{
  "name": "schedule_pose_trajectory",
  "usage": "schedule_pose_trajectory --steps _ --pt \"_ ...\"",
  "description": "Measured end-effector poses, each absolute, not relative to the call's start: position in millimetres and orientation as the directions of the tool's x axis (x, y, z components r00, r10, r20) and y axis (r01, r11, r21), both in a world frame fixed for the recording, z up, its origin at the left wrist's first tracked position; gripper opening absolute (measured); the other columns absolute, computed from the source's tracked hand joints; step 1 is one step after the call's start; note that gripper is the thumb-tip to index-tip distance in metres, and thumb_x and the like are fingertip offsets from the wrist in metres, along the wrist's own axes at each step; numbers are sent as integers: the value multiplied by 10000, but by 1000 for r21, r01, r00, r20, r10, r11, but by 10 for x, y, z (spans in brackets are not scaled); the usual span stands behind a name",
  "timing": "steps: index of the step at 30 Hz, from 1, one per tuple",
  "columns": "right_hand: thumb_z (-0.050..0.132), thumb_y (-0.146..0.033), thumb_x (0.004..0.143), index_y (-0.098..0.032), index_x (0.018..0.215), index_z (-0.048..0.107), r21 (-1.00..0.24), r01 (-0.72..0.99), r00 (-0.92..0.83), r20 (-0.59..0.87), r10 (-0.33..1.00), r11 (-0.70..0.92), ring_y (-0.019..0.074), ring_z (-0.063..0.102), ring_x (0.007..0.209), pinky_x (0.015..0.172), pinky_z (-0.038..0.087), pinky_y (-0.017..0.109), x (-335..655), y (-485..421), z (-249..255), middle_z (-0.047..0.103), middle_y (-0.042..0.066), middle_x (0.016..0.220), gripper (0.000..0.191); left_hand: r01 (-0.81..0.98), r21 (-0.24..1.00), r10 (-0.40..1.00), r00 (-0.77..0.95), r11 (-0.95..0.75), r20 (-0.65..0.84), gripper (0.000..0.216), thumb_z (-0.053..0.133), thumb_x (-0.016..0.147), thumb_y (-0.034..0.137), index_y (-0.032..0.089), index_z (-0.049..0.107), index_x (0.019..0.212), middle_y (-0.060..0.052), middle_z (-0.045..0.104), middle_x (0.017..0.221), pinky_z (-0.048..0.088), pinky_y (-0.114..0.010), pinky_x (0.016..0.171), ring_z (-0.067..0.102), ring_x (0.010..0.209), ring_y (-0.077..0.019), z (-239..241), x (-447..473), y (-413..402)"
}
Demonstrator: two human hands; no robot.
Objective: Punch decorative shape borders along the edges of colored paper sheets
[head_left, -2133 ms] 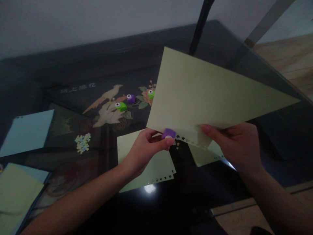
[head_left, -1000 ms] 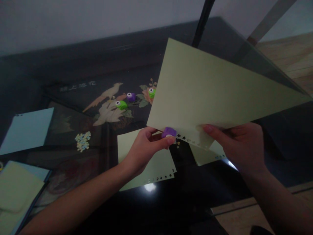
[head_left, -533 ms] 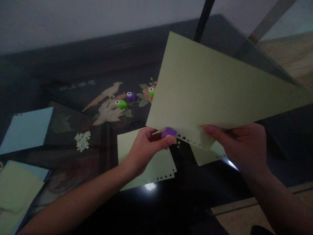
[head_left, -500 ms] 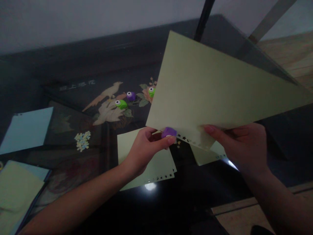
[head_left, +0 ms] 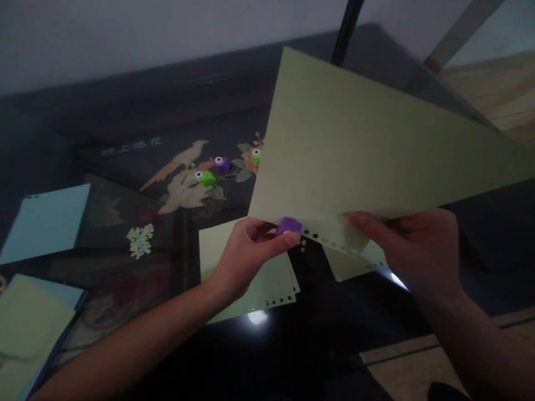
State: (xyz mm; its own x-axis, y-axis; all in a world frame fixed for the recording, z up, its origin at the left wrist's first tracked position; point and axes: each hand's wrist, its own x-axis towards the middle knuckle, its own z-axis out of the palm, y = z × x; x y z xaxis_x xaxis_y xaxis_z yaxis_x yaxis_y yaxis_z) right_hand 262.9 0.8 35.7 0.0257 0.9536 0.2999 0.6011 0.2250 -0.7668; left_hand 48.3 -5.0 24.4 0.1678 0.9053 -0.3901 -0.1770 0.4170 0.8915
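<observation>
My left hand (head_left: 254, 250) is closed round a small purple craft punch (head_left: 289, 226), thumb on its near face. The punch sits on the lower edge of a large pale yellow-green sheet of paper (head_left: 355, 145). Along that edge, right of the punch, runs a row of small punched holes, some star-shaped. My right hand (head_left: 422, 250) pinches the same sheet, thumb on top and fingers behind, holding it tilted above the table. Below the punch lie a few tiny cut-out shapes (head_left: 303, 246). Another pale sheet (head_left: 267, 278) with punched holes along its edge lies under my left hand.
Purple (head_left: 222, 164) and green punches (head_left: 205, 178) stand on the dark glossy table (head_left: 125, 122), another green one partly behind the sheet. To the left are a pile of small cut-outs (head_left: 140, 240), blue paper (head_left: 48, 223) and stacked yellowish paper (head_left: 33, 323). More pale paper (head_left: 346, 264) lies beneath the raised sheet.
The raised sheet's upper corner has shifted slightly up and left in view. Both hands keep their hold, and the punch stays at nearly the same spot on the edge.
</observation>
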Motion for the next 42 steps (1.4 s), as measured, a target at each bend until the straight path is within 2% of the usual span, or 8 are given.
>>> schedule_pose_trajectory --steps 4,8,16,22,26,29,33,42 --pt "746 -298 750 -319 753 763 -772 602 30 276 961 203 225 725 629 572 567 343 2627 -2 388 772 -33 742 27 -147 903 910 162 404 -381 216 834 618 350 180 710 667 -41 754 753 528 -292 753 690 766 -181 245 472 -40" --pt "738 -280 747 -305 714 756 -783 591 22 255 967 193 225 724 614 553 569 334 2620 0 416 768 -28 720 45 -130 905 907 181 405 -380 233 825 632 360 168 695 620 -68 762 794 521 -278 735 684 753 -174 239 472 -30" --pt "746 -264 751 -337 763 758 -774 581 2 310 951 251 220 736 652 577 578 334 2618 0 409 773 -55 760 75 -133 905 913 121 405 -390 254 851 584 374 179 707 659 -23 714 654 479 -246 626 627 641 -134 207 473 -69" --pt "750 -255 746 -362 750 762 -782 581 16 288 958 226 226 733 640 564 577 338 2612 -26 420 769 -60 745 107 -158 908 921 109 388 -374 258 843 579 375 184 705 686 -26 722 692 491 -266 648 633 663 -146 191 485 -87" --pt "757 -249 738 -308 719 767 -775 588 7 289 957 230 200 721 591 518 553 287 2612 -25 429 767 -39 707 63 -192 907 926 129 374 -355 226 839 613 364 192 714 687 -13 715 677 481 -253 639 623 640 -132 155 486 -94" --pt "760 -229 730 -279 733 771 -764 592 -4 316 949 257 191 726 608 544 560 271 2612 -21 438 773 -29 729 52 -205 910 929 159 361 -333 187 825 650 342 199 729 724 -6 720 694 483 -252 668 625 642 -124 141 481 -91" --pt "751 -219 732 -269 722 767 -760 600 -17 299 954 249 182 719 587 508 543 251 2616 -13 453 772 -30 717 53 -170 914 925 165 368 -342 178 820 654 320 183 706 653 8 684 625 483 -257 683 603 609 -120 138 489 -77" --pt "750 -220 728 -234 766 763 -810 549 -7 241 970 206 186 732 649 564 563 261 2632 33 463 780 2 772 42 -145 891 893 212 431 -397 226 814 654 348 161 740 757 -53 756 776 505 -284 755 679 747 -168 125 524 -40"
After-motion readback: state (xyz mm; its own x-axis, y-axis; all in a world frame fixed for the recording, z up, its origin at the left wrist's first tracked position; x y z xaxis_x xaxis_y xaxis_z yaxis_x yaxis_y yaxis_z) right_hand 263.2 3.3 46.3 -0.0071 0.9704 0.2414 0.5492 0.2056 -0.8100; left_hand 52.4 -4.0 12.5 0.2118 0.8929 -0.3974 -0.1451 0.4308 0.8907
